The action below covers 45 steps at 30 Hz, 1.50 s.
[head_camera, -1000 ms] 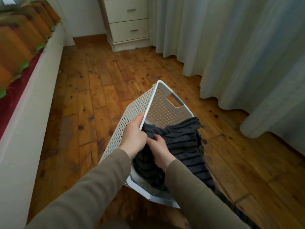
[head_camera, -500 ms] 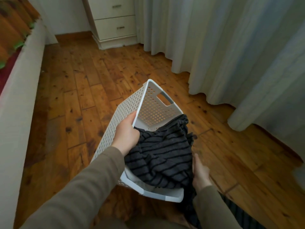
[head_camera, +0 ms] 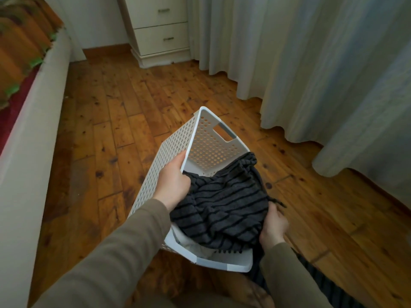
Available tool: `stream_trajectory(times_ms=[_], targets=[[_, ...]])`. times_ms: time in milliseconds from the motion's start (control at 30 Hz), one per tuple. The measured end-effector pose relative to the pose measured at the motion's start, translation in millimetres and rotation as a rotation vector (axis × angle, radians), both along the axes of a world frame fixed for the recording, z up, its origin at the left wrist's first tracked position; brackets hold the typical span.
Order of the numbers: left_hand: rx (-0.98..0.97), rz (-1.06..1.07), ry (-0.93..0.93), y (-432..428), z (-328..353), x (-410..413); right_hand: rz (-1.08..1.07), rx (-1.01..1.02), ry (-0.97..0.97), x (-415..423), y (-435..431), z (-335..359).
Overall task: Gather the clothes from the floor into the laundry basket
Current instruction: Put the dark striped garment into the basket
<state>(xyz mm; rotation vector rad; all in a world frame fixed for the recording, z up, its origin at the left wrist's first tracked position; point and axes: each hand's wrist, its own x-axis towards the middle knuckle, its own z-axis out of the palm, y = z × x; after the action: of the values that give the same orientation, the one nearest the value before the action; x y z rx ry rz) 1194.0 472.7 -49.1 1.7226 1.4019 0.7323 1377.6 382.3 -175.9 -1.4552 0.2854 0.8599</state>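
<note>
A white perforated laundry basket (head_camera: 211, 138) sits tilted on the wooden floor in front of me. My left hand (head_camera: 174, 182) grips its left rim. A dark grey striped garment (head_camera: 222, 210) fills the basket and spills over its right side down to the floor. My right hand (head_camera: 273, 225) holds the garment's hanging part at the basket's right edge. Something white (head_camera: 200, 248) shows under the garment inside the basket.
A bed with a white frame (head_camera: 33, 121) and an orange cover runs along the left. A white chest of drawers (head_camera: 160, 30) stands at the back. Long pale curtains (head_camera: 311, 63) hang down to the floor on the right.
My right hand left the middle of the basket and went down to its right side, where it now holds the hanging cloth. The garment settled deeper into the basket. My left hand stayed on the rim.
</note>
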Motion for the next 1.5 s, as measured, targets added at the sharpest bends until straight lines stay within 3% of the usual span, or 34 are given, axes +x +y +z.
stream_trajectory(times_ms=[133,233,300,400,500,600,767,867,967,1033,1067,1167,1233,1333,1500], targets=[[-0.006,0.040,-0.006,2,0,-7,0.103,0.136,-0.486,-19,26,40],[-0.004,0.044,0.002,3,-1,-8,0.281,0.345,-0.691,-44,46,70],[0.010,0.039,0.014,3,-1,-7,0.415,0.428,-0.660,-64,61,83],[0.022,0.042,0.048,3,0,-8,0.589,0.474,-0.419,-95,78,91],[-0.001,0.068,0.049,4,0,-14,0.680,0.409,-0.080,-111,83,81],[-0.027,0.101,0.061,7,0,-23,0.795,0.286,0.031,-123,78,59],[-0.072,0.132,0.049,9,0,-31,0.838,0.116,-0.048,-110,77,39],[-0.089,0.144,0.040,10,0,-32,0.822,-0.062,-0.383,-83,79,36],[-0.103,0.136,0.026,10,0,-30,0.582,-0.183,-0.674,-52,74,33],[-0.103,0.127,0.022,9,0,-30,0.457,-0.250,-0.626,-32,69,24],[-0.100,0.125,0.024,9,0,-29,0.435,-0.277,-0.510,-24,68,17],[-0.094,0.124,0.025,9,1,-29,0.516,-0.238,-0.089,-13,60,1],[-0.089,0.119,0.027,9,1,-29,0.591,-0.199,-0.015,-11,58,-4],[-0.083,0.119,0.043,9,1,-28,0.645,-0.169,-0.095,-10,58,0],[-0.094,0.128,0.039,8,1,-29,0.611,-0.200,-0.456,-18,52,8]])
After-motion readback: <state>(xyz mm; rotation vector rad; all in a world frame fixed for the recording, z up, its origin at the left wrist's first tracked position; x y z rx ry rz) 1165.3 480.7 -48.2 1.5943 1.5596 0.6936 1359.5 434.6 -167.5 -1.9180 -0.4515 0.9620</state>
